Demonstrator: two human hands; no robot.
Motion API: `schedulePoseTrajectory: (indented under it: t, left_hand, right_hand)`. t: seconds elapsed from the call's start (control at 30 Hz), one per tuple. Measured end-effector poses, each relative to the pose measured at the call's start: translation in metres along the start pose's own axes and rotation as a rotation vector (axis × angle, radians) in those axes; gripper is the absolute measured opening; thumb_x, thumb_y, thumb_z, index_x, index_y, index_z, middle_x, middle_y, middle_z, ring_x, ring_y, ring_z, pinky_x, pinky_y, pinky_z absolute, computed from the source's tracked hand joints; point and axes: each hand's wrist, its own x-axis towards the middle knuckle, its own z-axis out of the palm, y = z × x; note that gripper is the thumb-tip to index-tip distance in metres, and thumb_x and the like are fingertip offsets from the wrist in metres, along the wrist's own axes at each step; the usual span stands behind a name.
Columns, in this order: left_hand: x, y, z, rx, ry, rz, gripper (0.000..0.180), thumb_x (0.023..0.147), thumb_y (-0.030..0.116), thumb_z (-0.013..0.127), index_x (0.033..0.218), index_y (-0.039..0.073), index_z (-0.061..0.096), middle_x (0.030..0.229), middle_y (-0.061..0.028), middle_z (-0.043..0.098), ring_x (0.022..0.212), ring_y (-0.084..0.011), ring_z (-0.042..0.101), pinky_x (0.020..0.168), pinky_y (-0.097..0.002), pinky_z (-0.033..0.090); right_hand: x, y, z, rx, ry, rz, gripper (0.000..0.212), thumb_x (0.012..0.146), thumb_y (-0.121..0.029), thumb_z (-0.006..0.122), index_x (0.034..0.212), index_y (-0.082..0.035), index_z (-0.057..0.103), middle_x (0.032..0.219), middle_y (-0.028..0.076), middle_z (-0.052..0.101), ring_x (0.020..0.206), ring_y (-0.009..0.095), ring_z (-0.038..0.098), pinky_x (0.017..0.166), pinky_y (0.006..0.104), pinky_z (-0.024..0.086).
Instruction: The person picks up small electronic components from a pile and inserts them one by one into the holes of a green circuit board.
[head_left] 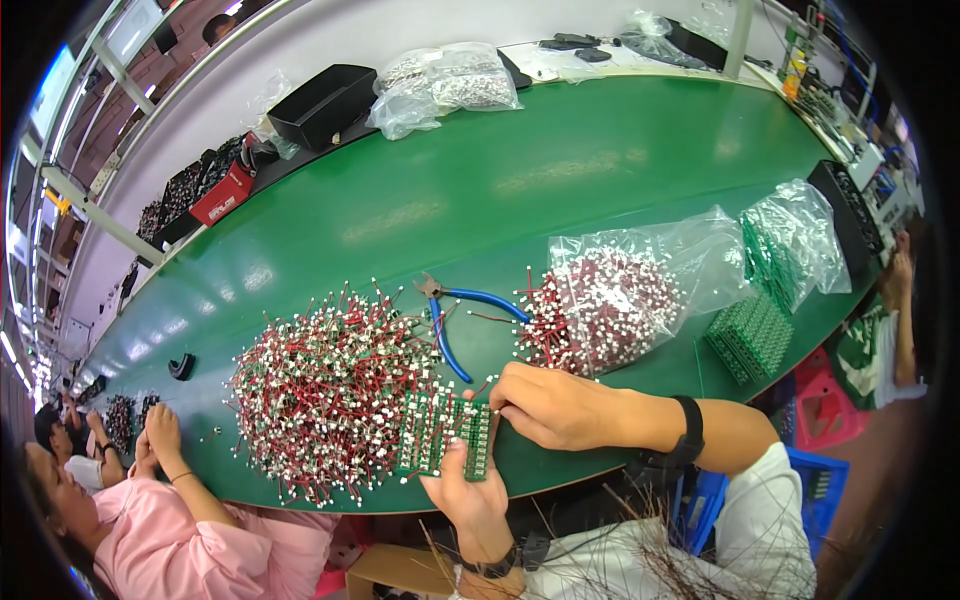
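My left hand grips a green circuit board panel from below, its thumb lying over the front. Rows of small pads run across the panel, and red wires with white connectors sit along its left part. At the panel's upper right edge my right hand is closed in a pinch; whatever lies between its fingertips is hidden. Left of the panel spreads a large heap of small boards with red wires and white connectors. Blue-handled cutting pliers lie beyond the panel, jaws apart.
A clear bag of red-wired white connectors lies spilling on the green table. Right of it are stacked green panels and another plastic bag. A co-worker in pink sits at left. Black bins line the far edge.
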Motion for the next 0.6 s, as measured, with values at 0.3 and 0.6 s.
schedulePoseTrajectory:
  t: [0.3,0.6]
  left_hand:
    - [-0.0001,-0.0009,-0.0006,-0.024,-0.007,-0.007,0.052,0.082,-0.004,0.048,0.134,-0.008,0.039,0.123,-0.0238,0.054,0.114,-0.0388,0.058,0.097,-0.0495,0.051]
    - [-0.0012,-0.0067,-0.006,0.044,-0.048,0.059,0.05,0.084,-0.002,0.049,0.133,-0.007,0.041,0.122,-0.0232,0.055,0.113,-0.0376,0.058,0.097,-0.0475,0.05]
  right_hand:
    - [-0.0014,0.008,0.0008,-0.181,0.05,-0.04,0.015,0.085,-0.002,0.065,0.096,0.0,0.055,0.086,0.014,0.056,0.076,0.034,0.061,0.065,0.0398,0.051]
    - [-0.0048,0.0059,0.0024,-0.221,-0.023,-0.008,0.015,0.085,-0.001,0.063,0.096,0.002,0.055,0.086,0.014,0.056,0.075,0.033,0.061,0.064,0.0403,0.052]
